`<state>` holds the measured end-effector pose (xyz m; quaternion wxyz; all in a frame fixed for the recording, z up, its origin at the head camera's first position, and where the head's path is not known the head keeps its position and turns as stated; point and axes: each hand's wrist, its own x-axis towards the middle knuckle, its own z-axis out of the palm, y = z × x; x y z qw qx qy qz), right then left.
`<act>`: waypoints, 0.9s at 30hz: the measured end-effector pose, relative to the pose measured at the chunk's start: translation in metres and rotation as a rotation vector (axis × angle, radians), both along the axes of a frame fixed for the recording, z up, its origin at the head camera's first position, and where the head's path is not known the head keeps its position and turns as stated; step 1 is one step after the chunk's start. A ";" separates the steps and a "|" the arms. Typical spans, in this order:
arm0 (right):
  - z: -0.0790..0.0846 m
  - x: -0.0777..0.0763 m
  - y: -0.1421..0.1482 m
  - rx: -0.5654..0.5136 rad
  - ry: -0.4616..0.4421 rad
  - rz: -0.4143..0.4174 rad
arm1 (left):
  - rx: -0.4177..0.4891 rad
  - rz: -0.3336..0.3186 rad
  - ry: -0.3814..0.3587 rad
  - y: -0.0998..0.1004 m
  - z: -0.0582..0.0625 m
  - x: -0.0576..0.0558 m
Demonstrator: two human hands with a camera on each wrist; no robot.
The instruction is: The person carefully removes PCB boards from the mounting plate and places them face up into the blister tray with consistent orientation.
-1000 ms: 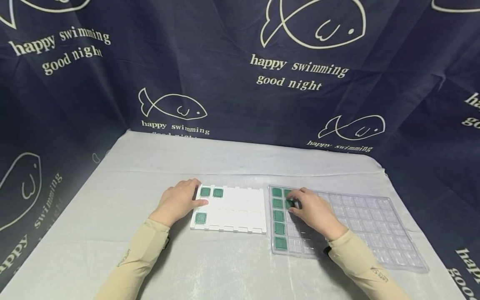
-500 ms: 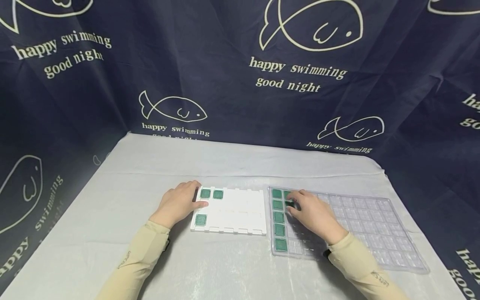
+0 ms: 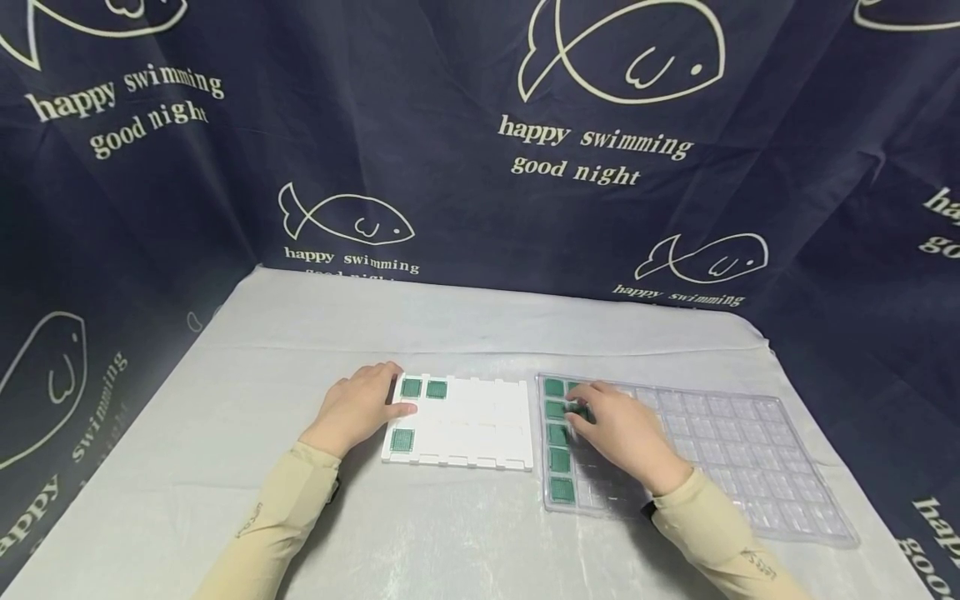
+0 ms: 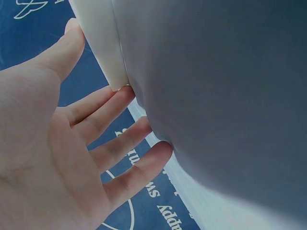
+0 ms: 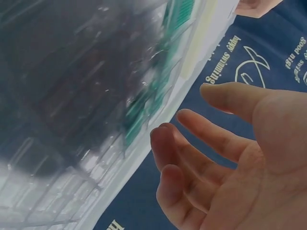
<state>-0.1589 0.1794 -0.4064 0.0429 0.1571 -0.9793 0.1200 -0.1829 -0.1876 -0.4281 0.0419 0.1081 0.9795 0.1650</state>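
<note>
My left hand [image 3: 357, 408] lies at the left edge of a white board [image 3: 472, 408], thumb over its top and other fingers at the far corner. In the left wrist view the fingers are nearly straight, touching the board's corner and the cloth. Three green square chips [image 3: 437, 389] sit on the board's left part. My right hand [image 3: 626, 425] hovers over the left side of a clear compartment tray [image 3: 735, 404], fingertips beside its green chips [image 3: 557, 435]. Thumb and fingers stand apart in the right wrist view, with nothing visible between them. Part of the second column is hidden.
A pale cloth [image 3: 450, 525] covers the table. Behind and at both sides hangs a dark blue curtain [image 3: 450, 108] with white fish and lettering. The tray stands just right of the board, with a narrow gap between them.
My right hand has shifted slightly left over the tray, toward its first column of chips. My left hand and the board have stayed in place.
</note>
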 end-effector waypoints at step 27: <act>0.011 -0.008 -0.045 0.011 0.064 0.104 | 0.004 0.006 0.009 -0.001 -0.001 -0.001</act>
